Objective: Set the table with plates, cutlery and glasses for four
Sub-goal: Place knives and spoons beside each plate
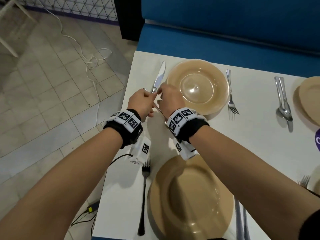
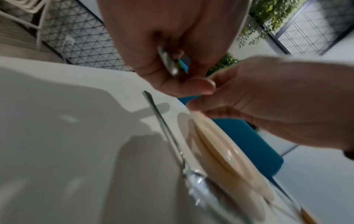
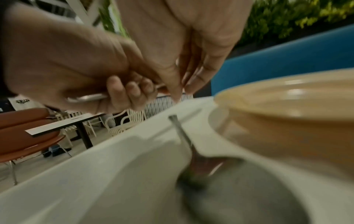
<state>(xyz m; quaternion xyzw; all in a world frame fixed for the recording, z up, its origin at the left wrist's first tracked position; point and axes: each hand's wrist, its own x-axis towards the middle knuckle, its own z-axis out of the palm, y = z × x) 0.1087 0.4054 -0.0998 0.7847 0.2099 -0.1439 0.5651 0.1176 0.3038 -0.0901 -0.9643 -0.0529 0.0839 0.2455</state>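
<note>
At the table's (image 1: pixel 256 139) far left corner my left hand (image 1: pixel 143 101) grips the handle of a steel knife (image 1: pixel 159 75), whose blade points away beside the far tan plate (image 1: pixel 197 87). My right hand (image 1: pixel 170 99) meets it from the right and pinches the knife just ahead of the left fist. In the right wrist view the knife (image 3: pixel 90 97) handle shows inside the left fist. Below both hands a spoon (image 2: pixel 166 131) lies on the table along the plate's left rim. The near plate (image 1: pixel 190 196) sits under my forearms.
A fork (image 1: pixel 231 94) lies right of the far plate, another fork (image 1: pixel 144 187) left of the near plate. A spoon and knife (image 1: pixel 284 104) lie by a third plate (image 1: pixel 310 101) at the right. Behind runs a blue bench (image 1: pixel 225 23); the table's edge is close on the left.
</note>
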